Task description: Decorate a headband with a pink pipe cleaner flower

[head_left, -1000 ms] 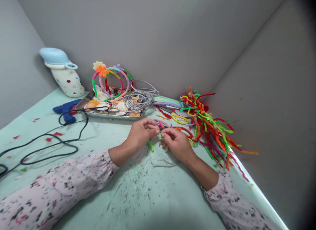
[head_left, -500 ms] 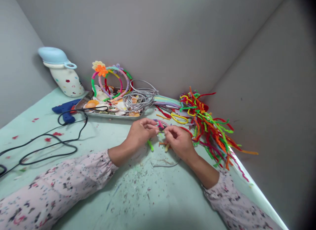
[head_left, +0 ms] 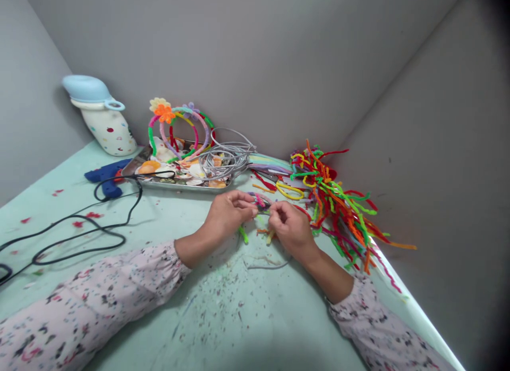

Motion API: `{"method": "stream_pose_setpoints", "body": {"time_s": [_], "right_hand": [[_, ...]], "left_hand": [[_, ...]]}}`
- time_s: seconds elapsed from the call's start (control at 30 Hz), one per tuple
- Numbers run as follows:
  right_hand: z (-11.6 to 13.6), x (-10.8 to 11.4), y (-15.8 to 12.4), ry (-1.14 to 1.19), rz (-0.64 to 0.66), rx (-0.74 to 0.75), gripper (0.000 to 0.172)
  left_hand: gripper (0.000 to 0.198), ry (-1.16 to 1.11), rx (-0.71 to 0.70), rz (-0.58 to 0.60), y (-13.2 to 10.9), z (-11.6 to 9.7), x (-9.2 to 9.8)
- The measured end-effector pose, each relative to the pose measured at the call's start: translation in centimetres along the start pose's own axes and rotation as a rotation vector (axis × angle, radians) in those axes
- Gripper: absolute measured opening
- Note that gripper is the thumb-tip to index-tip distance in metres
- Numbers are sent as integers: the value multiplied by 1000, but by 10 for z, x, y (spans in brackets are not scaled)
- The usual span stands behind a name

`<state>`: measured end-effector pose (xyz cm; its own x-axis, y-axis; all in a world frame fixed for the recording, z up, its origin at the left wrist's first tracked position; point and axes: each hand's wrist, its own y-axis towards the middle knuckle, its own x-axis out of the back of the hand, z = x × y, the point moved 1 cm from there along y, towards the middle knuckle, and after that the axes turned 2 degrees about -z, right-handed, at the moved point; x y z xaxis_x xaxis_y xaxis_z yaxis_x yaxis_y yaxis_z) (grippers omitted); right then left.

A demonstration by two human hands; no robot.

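Observation:
My left hand (head_left: pixel 231 212) is closed in a pinch, thumb against fingers, on a thin fuzzy pipe cleaner (head_left: pixel 260 201) with pink and purple parts. Just right of it, my right hand (head_left: pixel 292 225) also pinches, with a thin strand running between the two sets of fingertips. The fingers cover much of this piece. Below the hands lie short cut pieces: a bright green one (head_left: pixel 243 235) and a pale yellow one (head_left: pixel 270 236). Closer to me, a curved grey wire (head_left: pixel 269 267) rests on the table.
A metal tray (head_left: pixel 179 187) holds flower shapes, finished pipe-cleaner hoops (head_left: pixel 185 113) and coiled grey wire (head_left: pixel 229 158). On the left are a blue glue gun (head_left: pixel 105 175) with black cable and a white bottle (head_left: pixel 107 129). Many coloured pipe cleaners (head_left: pixel 338 201) heap up at right by the grey wall.
My right hand has shifted slightly to the right, widening the gap between the fingertips. My left hand stays nearly in place.

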<state>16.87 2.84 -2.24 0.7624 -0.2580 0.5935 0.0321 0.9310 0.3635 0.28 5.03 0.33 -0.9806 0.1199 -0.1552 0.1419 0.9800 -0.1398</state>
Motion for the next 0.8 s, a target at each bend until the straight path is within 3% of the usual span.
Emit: {"method": "stream_pose_setpoints", "body": {"time_s": [0.1, 0.2, 0.33, 0.6, 0.8], "right_hand": [[-2, 1, 3, 174, -23, -161, 13], [-2, 1, 5, 270, -64, -224, 18], [-4, 0, 6, 289, -99, -238, 18], [-8, 0, 8, 255, -97, -202, 20], [-11, -3, 7, 248, -82, -195, 25]], "left_hand": [[21, 50, 0, -19, 2, 0, 1], [14, 146, 22, 2, 4, 3, 1], [15, 256, -8, 53, 4, 5, 1], [25, 380, -82, 22, 11, 4, -4], [26, 388, -127, 137, 20, 15, -13]]}}
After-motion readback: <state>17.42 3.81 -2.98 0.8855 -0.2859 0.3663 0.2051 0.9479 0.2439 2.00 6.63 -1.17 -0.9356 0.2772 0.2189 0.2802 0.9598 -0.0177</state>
